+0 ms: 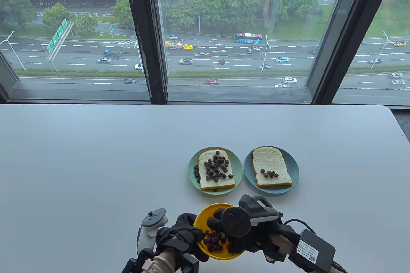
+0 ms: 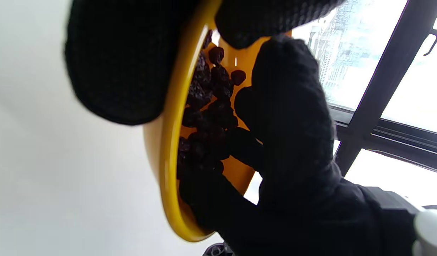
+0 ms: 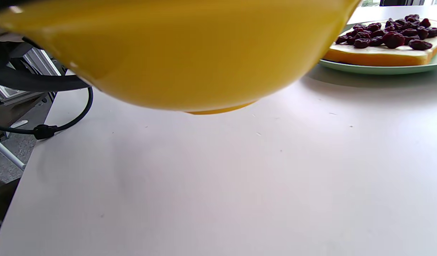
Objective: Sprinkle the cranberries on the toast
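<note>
My left hand point(image 1: 191, 226) grips the rim of a yellow bowl point(image 1: 205, 213) of dark dried cranberries point(image 1: 214, 241) near the table's front edge. The left wrist view shows the bowl point(image 2: 167, 149) with my left fingers point(image 2: 115, 67) on its outside. My right hand point(image 1: 217, 221) reaches into the bowl, its fingers point(image 2: 293, 117) down among the cranberries point(image 2: 207, 106). The toast point(image 1: 216, 170) on the green plate point(image 1: 238, 164) is covered with many cranberries. The toast point(image 1: 270, 165) on the blue plate point(image 1: 294, 170) has a small cluster point(image 1: 269, 174).
The white table point(image 1: 96, 164) ends at a window. The two plates stand side by side just beyond the bowl. The right wrist view shows the bowl's underside point(image 3: 186, 53), the green plate point(image 3: 382, 67) and a black cable point(image 3: 44, 131) at the table's edge.
</note>
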A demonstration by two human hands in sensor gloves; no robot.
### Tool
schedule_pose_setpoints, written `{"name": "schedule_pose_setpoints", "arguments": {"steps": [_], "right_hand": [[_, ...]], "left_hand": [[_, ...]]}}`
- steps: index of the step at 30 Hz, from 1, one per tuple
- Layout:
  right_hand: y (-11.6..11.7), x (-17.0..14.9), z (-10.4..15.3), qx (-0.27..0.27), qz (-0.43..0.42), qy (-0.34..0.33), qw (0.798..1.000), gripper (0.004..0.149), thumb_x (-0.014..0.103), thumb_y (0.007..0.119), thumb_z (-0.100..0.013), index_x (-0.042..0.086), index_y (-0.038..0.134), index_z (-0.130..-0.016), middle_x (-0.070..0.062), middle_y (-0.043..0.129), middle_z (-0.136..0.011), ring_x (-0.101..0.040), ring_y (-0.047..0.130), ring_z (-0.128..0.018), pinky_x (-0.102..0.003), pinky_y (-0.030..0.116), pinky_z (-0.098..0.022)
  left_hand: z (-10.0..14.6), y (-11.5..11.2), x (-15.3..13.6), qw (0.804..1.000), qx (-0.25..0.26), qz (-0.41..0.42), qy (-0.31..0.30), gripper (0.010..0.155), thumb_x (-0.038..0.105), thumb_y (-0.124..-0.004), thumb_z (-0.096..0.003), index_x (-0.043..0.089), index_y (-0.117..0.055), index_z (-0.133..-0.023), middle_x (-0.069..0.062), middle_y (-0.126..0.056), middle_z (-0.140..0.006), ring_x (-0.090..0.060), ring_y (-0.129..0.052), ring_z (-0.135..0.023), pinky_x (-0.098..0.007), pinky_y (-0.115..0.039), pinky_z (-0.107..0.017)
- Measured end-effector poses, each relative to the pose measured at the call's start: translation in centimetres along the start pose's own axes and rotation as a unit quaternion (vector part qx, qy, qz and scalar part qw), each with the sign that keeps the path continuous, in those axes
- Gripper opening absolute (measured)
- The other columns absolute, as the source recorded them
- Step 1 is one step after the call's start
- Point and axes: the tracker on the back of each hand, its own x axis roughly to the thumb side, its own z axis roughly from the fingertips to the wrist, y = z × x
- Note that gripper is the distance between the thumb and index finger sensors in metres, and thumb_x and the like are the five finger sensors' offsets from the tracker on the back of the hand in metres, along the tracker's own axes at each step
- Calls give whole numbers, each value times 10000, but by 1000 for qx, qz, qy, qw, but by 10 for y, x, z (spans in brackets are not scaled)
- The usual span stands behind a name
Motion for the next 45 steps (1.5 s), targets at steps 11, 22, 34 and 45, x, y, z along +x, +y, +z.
{"name": "schedule_pose_setpoints", "arguments": {"steps": [11, 22, 34, 45], "right_hand": [[13, 26, -12, -91, 152, 7, 984, 575, 287, 836, -314, 356, 619, -842, -40, 684, -891, -254, 870, -666, -243, 925, -364], [19, 20, -9, -177, 135, 13, 975, 331, 240, 881, -259, 400, 818, -541, 78, 848, -691, -203, 941, -496, -184, 984, -209], [-4, 12, 13, -238, 31, -11, 971, 328, 243, 872, -270, 393, 808, -553, 66, 837, -699, -195, 935, -499, -168, 986, -228], [-36, -23, 36, -285, -61, 17, 956, 326, 244, 871, -270, 384, 812, -558, 52, 842, -692, -199, 940, -485, -163, 987, -214]], "left_hand": [[2, -9, -1, 1000, -16, -12, 13, 627, 166, -751, -449, 239, -344, -921, -177, -550, -728, -333, -730, -470, -369, -972, -226], [-6, -3, -4, 999, -18, -13, 23, 615, 179, -742, -460, 234, -343, -923, -173, -551, -737, -327, -731, -476, -360, -967, -229], [-7, 0, -5, 999, -16, 2, 32, 603, 186, -736, -462, 237, -350, -922, -163, -563, -744, -318, -742, -481, -347, -969, -232], [-9, 1, -8, 999, -22, 23, 39, 604, 187, -737, -462, 236, -349, -923, -164, -563, -743, -318, -742, -481, -347, -969, -232]]}}
